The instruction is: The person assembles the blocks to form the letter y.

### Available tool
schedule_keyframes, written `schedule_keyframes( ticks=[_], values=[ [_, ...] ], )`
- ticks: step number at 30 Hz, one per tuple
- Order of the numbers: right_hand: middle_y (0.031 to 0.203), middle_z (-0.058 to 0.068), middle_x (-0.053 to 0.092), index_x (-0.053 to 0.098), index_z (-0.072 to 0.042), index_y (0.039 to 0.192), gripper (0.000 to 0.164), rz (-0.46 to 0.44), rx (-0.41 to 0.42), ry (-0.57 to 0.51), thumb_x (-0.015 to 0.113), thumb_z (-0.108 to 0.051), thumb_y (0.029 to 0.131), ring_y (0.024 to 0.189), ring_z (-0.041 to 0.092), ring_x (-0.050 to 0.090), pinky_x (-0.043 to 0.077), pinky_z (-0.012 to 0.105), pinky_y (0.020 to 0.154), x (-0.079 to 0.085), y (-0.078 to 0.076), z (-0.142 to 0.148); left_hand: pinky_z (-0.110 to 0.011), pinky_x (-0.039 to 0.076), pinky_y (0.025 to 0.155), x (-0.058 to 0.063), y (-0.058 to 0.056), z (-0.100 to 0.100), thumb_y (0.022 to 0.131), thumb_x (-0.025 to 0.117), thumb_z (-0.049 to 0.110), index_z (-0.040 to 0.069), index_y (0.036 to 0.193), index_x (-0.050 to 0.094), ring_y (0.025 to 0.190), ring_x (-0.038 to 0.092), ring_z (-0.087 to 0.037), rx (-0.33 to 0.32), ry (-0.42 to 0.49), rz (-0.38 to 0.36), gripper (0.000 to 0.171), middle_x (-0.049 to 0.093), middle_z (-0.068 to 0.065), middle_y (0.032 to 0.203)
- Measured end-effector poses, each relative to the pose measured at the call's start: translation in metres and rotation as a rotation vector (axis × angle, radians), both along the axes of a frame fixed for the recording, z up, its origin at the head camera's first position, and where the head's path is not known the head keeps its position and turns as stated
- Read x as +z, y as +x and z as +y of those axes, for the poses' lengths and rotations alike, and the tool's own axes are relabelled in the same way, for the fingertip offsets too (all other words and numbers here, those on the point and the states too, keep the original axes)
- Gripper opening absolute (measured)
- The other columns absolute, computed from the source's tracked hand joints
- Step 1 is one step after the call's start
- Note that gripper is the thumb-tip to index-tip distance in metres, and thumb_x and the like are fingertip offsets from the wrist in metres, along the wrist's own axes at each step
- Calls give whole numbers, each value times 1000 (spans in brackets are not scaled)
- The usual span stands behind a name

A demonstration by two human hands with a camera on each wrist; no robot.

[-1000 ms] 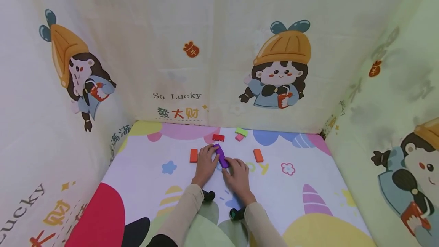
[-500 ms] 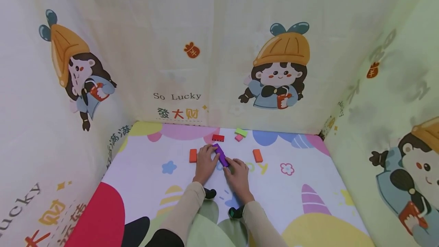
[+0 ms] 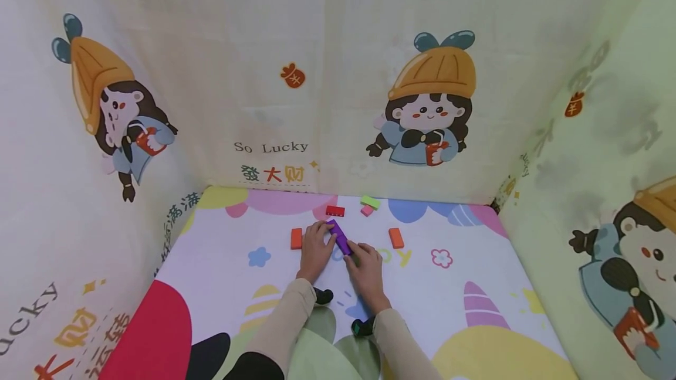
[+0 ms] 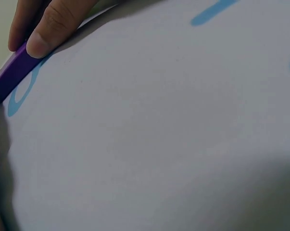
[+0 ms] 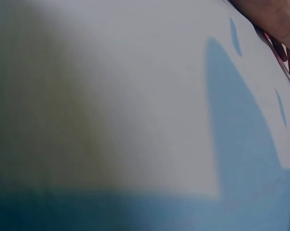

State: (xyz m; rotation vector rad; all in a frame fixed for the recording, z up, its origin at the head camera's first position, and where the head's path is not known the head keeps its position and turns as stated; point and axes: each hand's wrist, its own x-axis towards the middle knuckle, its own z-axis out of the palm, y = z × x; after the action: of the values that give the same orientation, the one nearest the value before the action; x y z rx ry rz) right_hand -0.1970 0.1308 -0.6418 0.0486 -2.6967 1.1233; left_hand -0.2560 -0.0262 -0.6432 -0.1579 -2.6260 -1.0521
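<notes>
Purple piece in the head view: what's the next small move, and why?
I'd probably press the purple piece gently from both ends. The left grip is at its far end and the right grip at its near end, and what looks like a seam crosses its middle, so it may be two blocks; any gap is too small to tell.
</notes>
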Motion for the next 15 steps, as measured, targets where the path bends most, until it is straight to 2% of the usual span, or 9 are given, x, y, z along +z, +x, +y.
schedule_keyframes(
  ticks=[9, 15],
  values=[
    [137, 5, 69, 62, -32, 145, 48, -34, 5, 28, 72, -36, 99, 137, 29, 53, 33, 57, 118, -3, -1, -1, -50, 48, 108, -5, 1, -2, 98, 73, 37, 18, 135, 68, 131, 56, -29, 2, -33, -1, 42, 60, -7, 145],
    [134, 0, 71, 60, -35, 147, 50, -30, -8, 68, 72, -36, 99, 137, 27, 51, 33, 56, 117, -2, -4, -4, -53, 47, 109, -1, -1, -2, 99, 71, 39, 15, 139, 65, 133, 55, -31, -22, -43, -3, 47, 57, -9, 150]
  ],
)
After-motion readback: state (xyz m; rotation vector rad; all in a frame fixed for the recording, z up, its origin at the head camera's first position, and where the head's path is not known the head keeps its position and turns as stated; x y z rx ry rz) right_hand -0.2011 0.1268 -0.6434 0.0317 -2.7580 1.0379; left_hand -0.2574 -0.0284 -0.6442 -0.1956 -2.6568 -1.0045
